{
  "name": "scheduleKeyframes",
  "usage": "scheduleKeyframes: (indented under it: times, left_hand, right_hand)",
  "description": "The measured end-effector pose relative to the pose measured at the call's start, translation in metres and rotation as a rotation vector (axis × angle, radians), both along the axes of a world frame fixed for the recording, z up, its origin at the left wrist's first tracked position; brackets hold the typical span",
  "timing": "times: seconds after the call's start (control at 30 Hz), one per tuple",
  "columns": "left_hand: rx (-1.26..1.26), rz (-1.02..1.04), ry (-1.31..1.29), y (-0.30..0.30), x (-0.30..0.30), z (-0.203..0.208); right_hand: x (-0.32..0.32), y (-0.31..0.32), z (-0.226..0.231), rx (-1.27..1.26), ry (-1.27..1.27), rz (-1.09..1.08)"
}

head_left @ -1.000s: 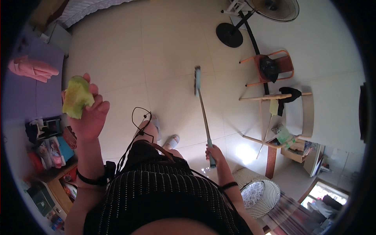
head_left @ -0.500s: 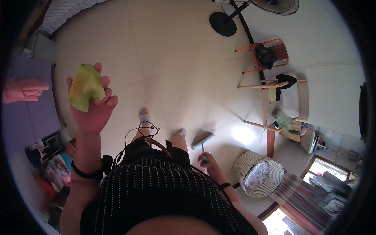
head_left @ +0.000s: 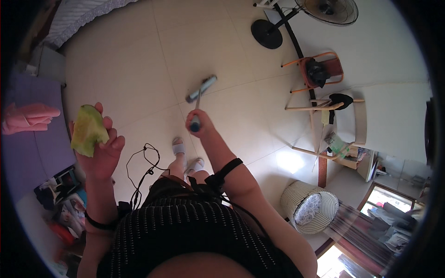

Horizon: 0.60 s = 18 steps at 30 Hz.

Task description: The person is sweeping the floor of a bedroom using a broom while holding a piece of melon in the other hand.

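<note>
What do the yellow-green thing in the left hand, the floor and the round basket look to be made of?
The cloth in the left hand looks like soft fabric: it crumples and folds, matte. The floor seems glazed tile: pale, glossy, with thin grout lines. The basket appears woven, perhaps cane or plastic strip: ribbed pale wall.

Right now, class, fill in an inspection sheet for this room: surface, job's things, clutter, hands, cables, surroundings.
Surface: pale tiled floor, bare around the feet.
Job's things: long-handled mop, head on the tiles; yellow-green cloth.
Clutter: mixed small items on a low shelf at left; pink folded cloth on a purple surface.
Hands: left hand raised, fingers around the yellow-green cloth; right hand gripping the mop handle.
Cables: black cord hanging at the waist.
Surroundings: standing fan, wooden chairs, woven basket.
</note>
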<state>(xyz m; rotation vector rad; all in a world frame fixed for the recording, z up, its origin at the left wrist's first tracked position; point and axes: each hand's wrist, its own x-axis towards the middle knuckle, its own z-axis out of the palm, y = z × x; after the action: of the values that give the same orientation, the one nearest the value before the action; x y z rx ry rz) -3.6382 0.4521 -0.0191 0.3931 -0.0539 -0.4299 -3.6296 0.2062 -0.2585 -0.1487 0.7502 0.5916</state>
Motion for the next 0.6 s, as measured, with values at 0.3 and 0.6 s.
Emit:
scheduleKeyframes:
  times: [0.3, 0.6]
  left_hand:
    - [-0.185, -0.075, -0.009, -0.001, 0.020, 0.004]
    - [-0.175, -0.106, -0.019, 0.002, 0.023, 0.005]
  right_hand:
    - [-0.153, -0.093, 0.047, -0.380, 0.042, 0.057]
    - [-0.195, -0.084, 0.066, -0.066, 0.422, -0.104]
